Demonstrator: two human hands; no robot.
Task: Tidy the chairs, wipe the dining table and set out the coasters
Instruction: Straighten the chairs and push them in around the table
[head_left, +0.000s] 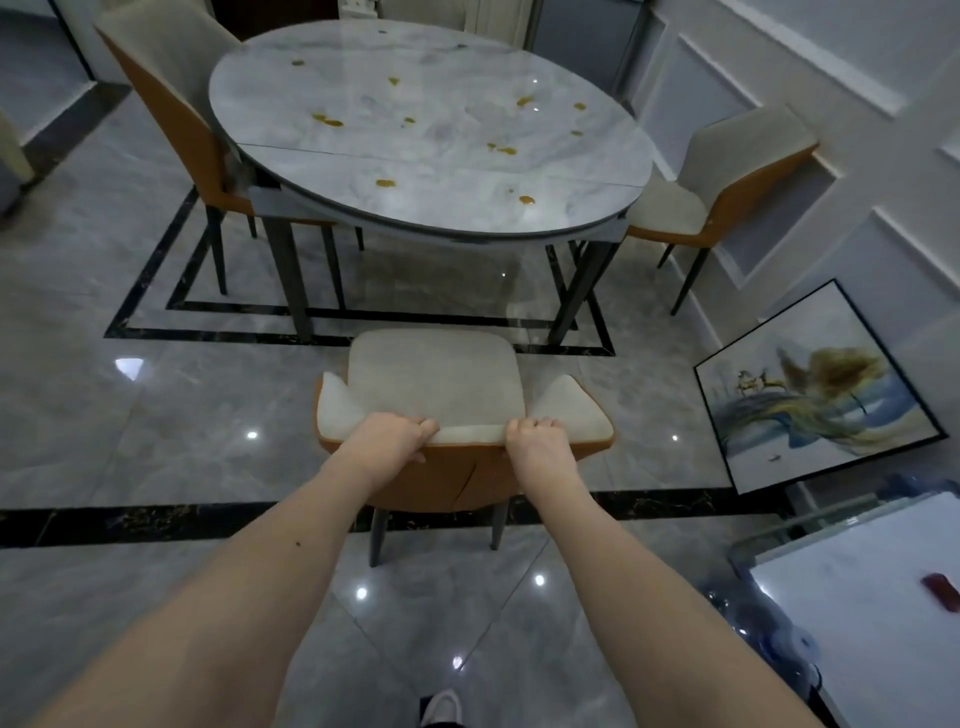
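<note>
Chair, near: seat faces the bench, well short of it, backrest nearest the person. Left hand and right hand, each grip clamped on the backrest's top edge, equally near. Bench lies straight beyond the chair; likely push is forward between its front legs. 2 further chairs, left and right of bench. Yellow spills on top. Framed picture leans right of chair, apart.
</note>
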